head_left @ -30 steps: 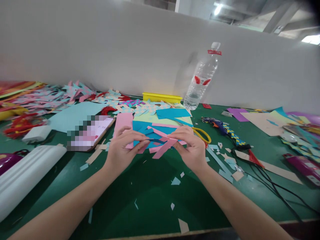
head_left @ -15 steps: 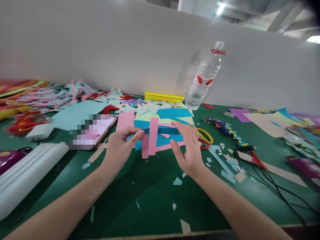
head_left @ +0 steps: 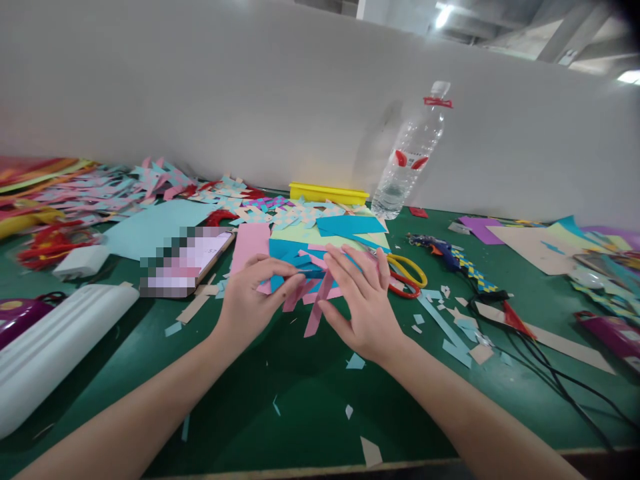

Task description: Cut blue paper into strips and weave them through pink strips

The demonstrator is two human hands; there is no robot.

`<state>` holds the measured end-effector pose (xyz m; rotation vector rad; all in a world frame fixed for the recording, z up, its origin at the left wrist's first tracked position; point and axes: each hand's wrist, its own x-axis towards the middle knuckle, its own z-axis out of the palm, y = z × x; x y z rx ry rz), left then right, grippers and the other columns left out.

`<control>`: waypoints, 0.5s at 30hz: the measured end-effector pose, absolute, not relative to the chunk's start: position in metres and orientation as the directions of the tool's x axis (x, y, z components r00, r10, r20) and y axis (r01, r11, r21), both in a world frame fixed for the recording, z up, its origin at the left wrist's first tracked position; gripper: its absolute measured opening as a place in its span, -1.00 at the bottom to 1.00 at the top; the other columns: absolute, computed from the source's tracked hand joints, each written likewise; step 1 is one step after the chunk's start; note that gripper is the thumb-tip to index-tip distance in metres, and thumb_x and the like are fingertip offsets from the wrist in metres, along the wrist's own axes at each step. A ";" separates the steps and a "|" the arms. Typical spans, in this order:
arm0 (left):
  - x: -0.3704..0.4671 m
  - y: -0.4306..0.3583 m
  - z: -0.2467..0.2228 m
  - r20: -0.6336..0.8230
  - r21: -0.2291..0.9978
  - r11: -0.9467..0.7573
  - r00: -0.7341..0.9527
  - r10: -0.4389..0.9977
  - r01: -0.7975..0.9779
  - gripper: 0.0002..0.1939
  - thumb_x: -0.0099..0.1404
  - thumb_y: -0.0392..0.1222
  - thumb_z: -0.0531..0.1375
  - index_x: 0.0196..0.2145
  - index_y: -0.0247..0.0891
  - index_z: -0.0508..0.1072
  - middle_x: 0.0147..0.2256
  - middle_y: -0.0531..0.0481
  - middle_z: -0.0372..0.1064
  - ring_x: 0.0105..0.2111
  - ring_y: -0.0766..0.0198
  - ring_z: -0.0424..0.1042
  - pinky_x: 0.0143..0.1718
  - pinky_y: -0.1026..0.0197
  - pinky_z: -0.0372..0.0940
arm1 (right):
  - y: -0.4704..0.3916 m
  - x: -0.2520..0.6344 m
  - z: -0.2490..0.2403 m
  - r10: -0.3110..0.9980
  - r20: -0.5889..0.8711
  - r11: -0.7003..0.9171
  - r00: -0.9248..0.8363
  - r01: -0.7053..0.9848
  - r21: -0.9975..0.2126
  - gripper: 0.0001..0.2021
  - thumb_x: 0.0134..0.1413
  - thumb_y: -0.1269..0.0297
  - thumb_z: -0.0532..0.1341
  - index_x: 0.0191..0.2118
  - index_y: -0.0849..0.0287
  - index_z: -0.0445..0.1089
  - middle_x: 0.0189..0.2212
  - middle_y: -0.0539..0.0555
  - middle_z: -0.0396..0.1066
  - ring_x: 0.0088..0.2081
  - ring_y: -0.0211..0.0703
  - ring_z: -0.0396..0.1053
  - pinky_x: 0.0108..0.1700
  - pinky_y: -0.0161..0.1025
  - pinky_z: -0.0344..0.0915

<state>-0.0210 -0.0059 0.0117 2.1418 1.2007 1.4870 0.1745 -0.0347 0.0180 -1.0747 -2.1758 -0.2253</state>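
Between thumb and fingertips, my left hand (head_left: 257,290) pinches a blue paper strip (head_left: 313,273). Pink paper strips (head_left: 315,320) cross that blue strip and hang down from it toward me. My right hand (head_left: 363,307) is stretched over the right end of the strips, its thumb apart from the fingers and partly hiding them; whether the fingertips press on the paper I cannot tell. Behind the hands lie a pink sheet (head_left: 251,241) and a blue sheet (head_left: 353,226). Scissors (head_left: 410,268) with yellow and red handles rest just beyond my right hand.
A phone (head_left: 190,263) and a white bar-shaped object (head_left: 70,353) lie at left. A plastic bottle (head_left: 410,160) leans against the grey partition (head_left: 225,87). Behind are a yellow tray (head_left: 329,194) and woven paper strips (head_left: 285,215). Paper scraps (head_left: 355,362) and black cables (head_left: 550,373) lie right.
The upright pink strip has swung down and toward me. My right hand has moved left and closer to my left hand, over the strips. My left hand has shifted slightly right.
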 end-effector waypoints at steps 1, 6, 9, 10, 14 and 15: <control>-0.021 -0.006 0.012 0.652 0.616 -0.627 0.138 0.746 0.477 -0.87 0.20 -0.12 0.22 -0.46 -0.17 0.49 -0.43 0.06 0.51 -0.36 0.22 0.46 -0.11 0.12 0.29 | -0.034 0.175 0.018 0.638 0.632 0.648 -0.439 0.750 -0.133 -0.41 0.20 0.16 0.09 0.30 0.00 -0.10 0.24 0.06 0.14 0.27 0.05 0.02 0.31 0.20 -0.40; -0.022 -0.006 0.011 0.639 0.630 -0.627 0.153 0.754 0.457 -0.87 0.20 -0.13 0.23 -0.45 -0.18 0.50 -0.41 0.05 0.51 -0.33 0.22 0.46 -0.10 0.12 0.29 | -0.033 0.175 0.018 0.636 0.640 0.654 -0.432 0.741 -0.150 -0.44 0.20 0.19 0.10 0.28 0.03 -0.07 0.22 0.10 0.16 0.25 0.02 0.07 0.31 0.18 -0.36; -0.024 -0.006 0.009 0.582 0.710 -0.562 0.097 0.808 0.424 -0.88 0.20 -0.12 0.24 -0.41 -0.19 0.51 -0.39 0.03 0.50 -0.31 0.20 0.45 -0.19 0.16 0.32 | -0.033 0.176 0.018 0.574 0.742 0.660 -0.346 0.732 -0.169 -0.45 0.15 0.27 0.14 0.24 0.03 -0.02 0.17 0.13 0.23 0.21 0.03 0.12 0.30 0.19 -0.27; -0.025 -0.005 0.008 0.547 0.747 -0.524 0.069 0.834 0.410 -0.88 0.20 -0.11 0.25 -0.40 -0.19 0.52 -0.38 0.03 0.50 -0.32 0.21 0.45 -0.23 0.18 0.33 | -0.034 0.176 0.017 0.544 0.779 0.670 -0.313 0.721 -0.178 -0.45 0.13 0.30 0.15 0.21 0.02 0.00 0.13 0.13 0.26 0.19 0.04 0.14 0.29 0.20 -0.22; -0.027 0.002 0.003 0.415 0.896 -0.388 -0.092 0.905 0.217 -0.84 0.17 -0.07 0.27 -0.40 -0.21 0.52 -0.41 0.01 0.48 -0.38 0.24 0.44 -0.30 0.21 0.35 | -0.032 0.178 0.015 0.552 0.831 0.681 -0.065 0.611 -0.404 -0.58 0.07 0.31 0.19 0.05 0.01 0.12 -0.03 0.15 0.25 0.05 0.02 0.25 0.12 0.10 0.17; -0.027 0.005 0.001 0.378 0.922 -0.361 -0.125 0.917 0.138 -0.83 0.16 -0.06 0.28 -0.40 -0.21 0.52 -0.41 0.00 0.48 -0.38 0.24 0.44 -0.31 0.21 0.36 | -0.031 0.179 0.014 0.594 0.804 0.662 0.017 0.558 -0.500 -0.62 0.07 0.29 0.19 0.01 0.02 0.13 -0.08 0.15 0.23 0.00 -0.01 0.27 0.05 0.05 0.25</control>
